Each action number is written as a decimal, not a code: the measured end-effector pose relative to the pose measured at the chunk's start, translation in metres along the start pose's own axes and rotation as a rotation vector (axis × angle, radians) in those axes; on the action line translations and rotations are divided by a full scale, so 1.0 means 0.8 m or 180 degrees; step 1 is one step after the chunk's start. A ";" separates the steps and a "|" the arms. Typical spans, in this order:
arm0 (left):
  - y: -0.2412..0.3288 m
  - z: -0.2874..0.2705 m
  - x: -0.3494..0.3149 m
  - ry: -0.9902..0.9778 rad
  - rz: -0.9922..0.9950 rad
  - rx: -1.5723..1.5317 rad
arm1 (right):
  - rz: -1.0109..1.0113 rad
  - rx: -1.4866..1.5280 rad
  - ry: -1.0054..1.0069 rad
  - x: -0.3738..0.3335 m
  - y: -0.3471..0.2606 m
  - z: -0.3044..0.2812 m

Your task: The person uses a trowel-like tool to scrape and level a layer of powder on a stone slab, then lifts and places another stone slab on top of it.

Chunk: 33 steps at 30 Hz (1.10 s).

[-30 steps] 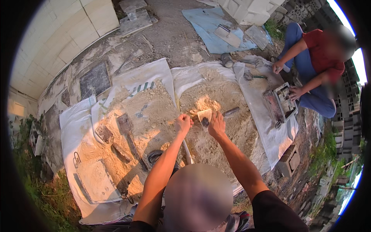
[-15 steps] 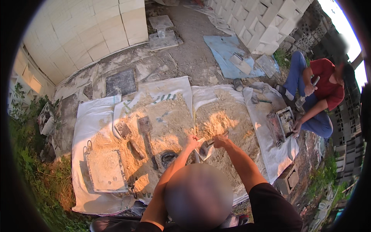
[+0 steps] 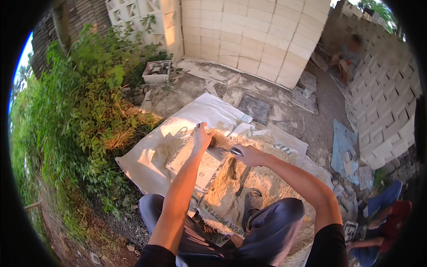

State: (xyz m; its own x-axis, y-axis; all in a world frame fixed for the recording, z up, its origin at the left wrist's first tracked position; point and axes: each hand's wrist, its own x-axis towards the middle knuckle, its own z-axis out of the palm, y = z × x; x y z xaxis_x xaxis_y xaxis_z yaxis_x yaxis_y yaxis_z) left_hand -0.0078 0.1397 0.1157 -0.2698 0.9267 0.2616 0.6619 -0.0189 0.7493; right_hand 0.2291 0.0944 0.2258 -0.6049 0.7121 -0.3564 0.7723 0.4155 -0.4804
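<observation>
My right hand (image 3: 250,155) is closed around the handle of a trowel (image 3: 218,153), whose blade points left toward my other hand. Beside that blade is a small brownish flat piece (image 3: 217,139), its far edge gripped by my left hand (image 3: 201,136); shade hides its exact shape. Both hands are over a square frame (image 3: 189,167) filled with pale, sandy material. To the right of the frame lie a narrow bar (image 3: 232,169) and loose sandy powder (image 3: 267,180), spread on a white sack sheet (image 3: 147,155).
My shoe (image 3: 252,202) stands on the sheet's near side. Green plants (image 3: 89,124) crowd the left. A dark square slab (image 3: 255,109) lies beyond the sheet. A person in red (image 3: 393,222) sits at right; another person (image 3: 347,58) sits far back by the patterned blocks (image 3: 391,111).
My view has swung left. Both hands have moved from the powder heap on the right to above the square frame, carrying the trowel and the flat piece.
</observation>
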 end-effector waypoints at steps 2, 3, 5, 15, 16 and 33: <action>-0.044 -0.046 -0.020 0.0374 0.0145 0.0823 | 0.0177 0.0652 -0.0206 0.038 -0.073 0.006; -0.065 -0.064 -0.033 -0.0093 -0.0236 0.0319 | 0.0098 0.0608 -0.0280 0.056 -0.097 0.019; -0.061 -0.092 -0.055 -0.0667 -0.0364 0.1141 | -0.0091 0.0228 -0.0244 0.087 -0.113 0.053; -0.130 -0.084 -0.137 -0.0559 -0.1214 0.1488 | -0.0314 0.0344 -0.0385 0.134 -0.151 0.141; -0.137 -0.085 -0.139 -0.0553 -0.1282 0.1508 | -0.0224 0.0426 -0.0437 0.139 -0.154 0.147; -0.146 -0.062 -0.164 -0.0457 -0.1368 0.1840 | -0.0330 -0.0131 -0.0805 0.122 -0.125 0.190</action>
State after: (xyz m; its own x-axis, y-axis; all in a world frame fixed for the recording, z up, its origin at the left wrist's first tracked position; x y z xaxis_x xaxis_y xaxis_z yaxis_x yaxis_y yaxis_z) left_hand -0.0844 0.0020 0.0240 -0.5205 0.8485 -0.0952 0.7922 0.5215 0.3169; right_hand 0.0637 0.0362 0.1174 -0.7063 0.5029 -0.4982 0.7079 0.5051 -0.4938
